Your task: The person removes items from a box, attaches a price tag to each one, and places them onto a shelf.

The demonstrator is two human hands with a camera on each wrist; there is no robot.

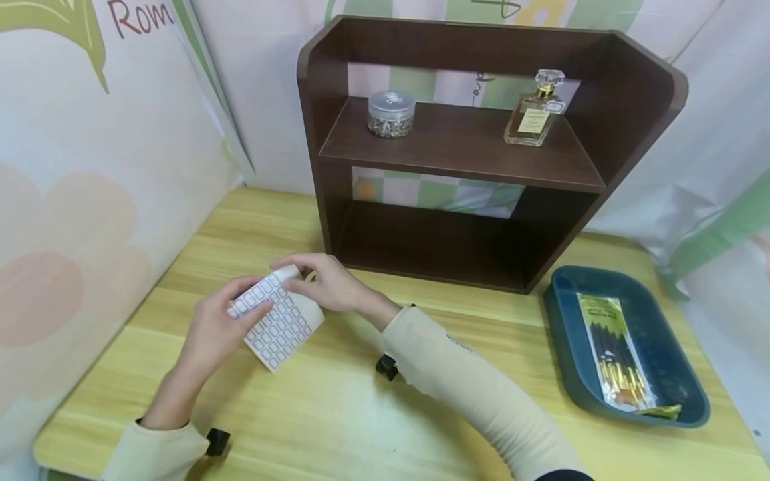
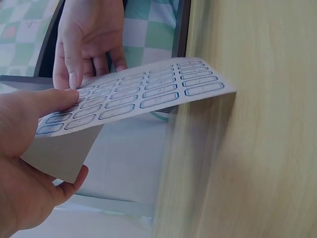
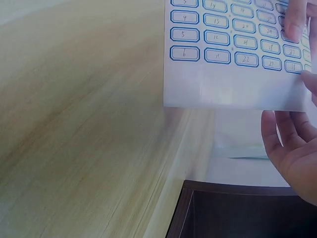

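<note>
A white sheet of blue-framed label stickers (image 1: 278, 326) is held up over the table, tilted and slightly bent. Handwritten numbers fill the frames in the right wrist view. My left hand (image 1: 212, 326) pinches the sheet at its left side, thumb (image 2: 59, 101) on the printed face and fingers behind. At the upper edge is my right hand (image 1: 333, 286), its thumb (image 3: 309, 80) on the front and its other fingers (image 3: 285, 130) behind, partly hidden by the sheet. A folded grey-beige backing part (image 2: 64, 153) shows beneath the printed face in the left wrist view.
A dark brown two-tier shelf (image 1: 463, 150) stands at the back. Its upper board bears a lidded clear jar (image 1: 392, 115) and a perfume bottle (image 1: 531, 120) with a small sticker (image 1: 555, 106). To the right, a blue-green tray (image 1: 565, 354) holds a packet of brushes (image 1: 613, 351).
</note>
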